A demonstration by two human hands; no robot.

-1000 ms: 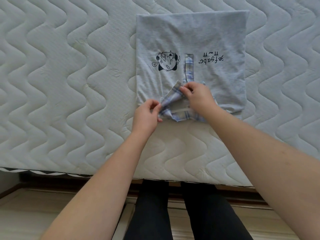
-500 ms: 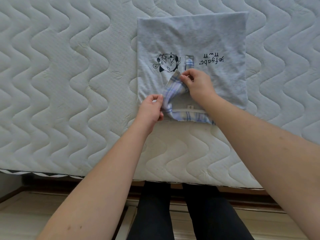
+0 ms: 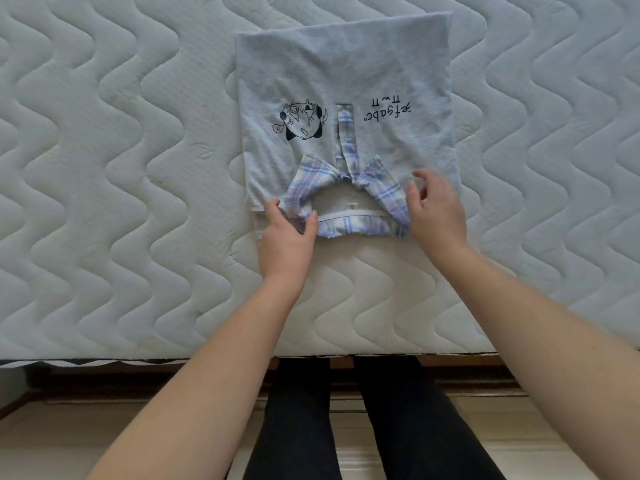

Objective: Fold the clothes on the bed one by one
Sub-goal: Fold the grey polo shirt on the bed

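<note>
A pale grey shirt [image 3: 346,74] lies folded into a rectangle on the white quilted mattress [image 3: 121,168], with a black cartoon print and lettering facing up. Its blue plaid collar [image 3: 381,188] is spread flat at the near edge. My left hand [image 3: 289,240] pinches the left end of the collar between thumb and fingers. My right hand [image 3: 434,209] hovers by the right end of the collar with loosely spread fingers and holds nothing.
The mattress edge [image 3: 207,355] runs across the lower part of the view. Below it are the dark bed frame, a light wooden floor [image 3: 69,438] and my legs [image 3: 346,427] in dark trousers.
My right hand has let go of the collar flap and moved right. The collar, bunched and lifted before, now lies spread flat. My left hand has stayed at the collar's left end.
</note>
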